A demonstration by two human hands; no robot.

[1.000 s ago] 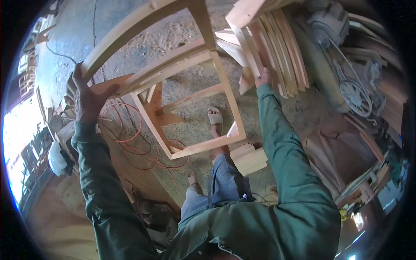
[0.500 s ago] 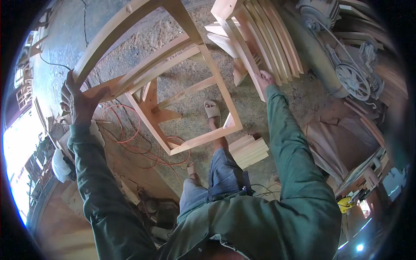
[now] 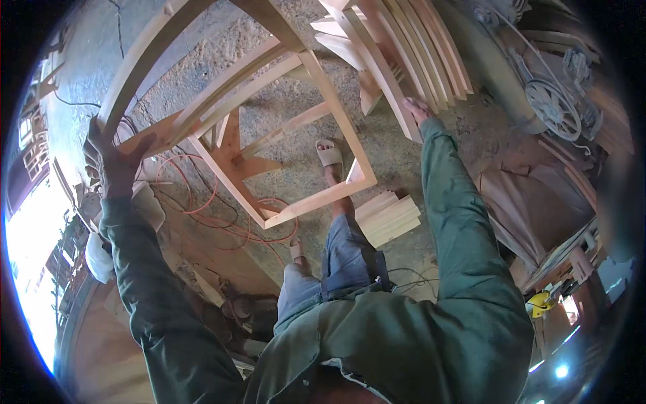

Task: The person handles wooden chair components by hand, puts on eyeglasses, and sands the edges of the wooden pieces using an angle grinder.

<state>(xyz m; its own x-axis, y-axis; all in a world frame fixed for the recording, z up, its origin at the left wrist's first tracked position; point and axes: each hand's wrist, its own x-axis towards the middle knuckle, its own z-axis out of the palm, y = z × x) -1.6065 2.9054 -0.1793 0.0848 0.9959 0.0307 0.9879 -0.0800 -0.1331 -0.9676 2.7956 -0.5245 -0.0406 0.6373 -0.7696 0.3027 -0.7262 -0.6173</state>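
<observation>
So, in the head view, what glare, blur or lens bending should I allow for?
Head view: the bright patch along the left edge is washed out white, and the light at lower right flares; the round lens blacks out the corners and likely bends shapes near the rim; the dark shape at right is blurred; the wooden frame reads clearly, but the left hand is dim.

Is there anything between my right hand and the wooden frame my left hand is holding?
Yes, the lower end of the long board is right beside your right hand, on the side toward the wooden frame. Past it, only floor shows. Depth is hard to judge from this view.
</observation>
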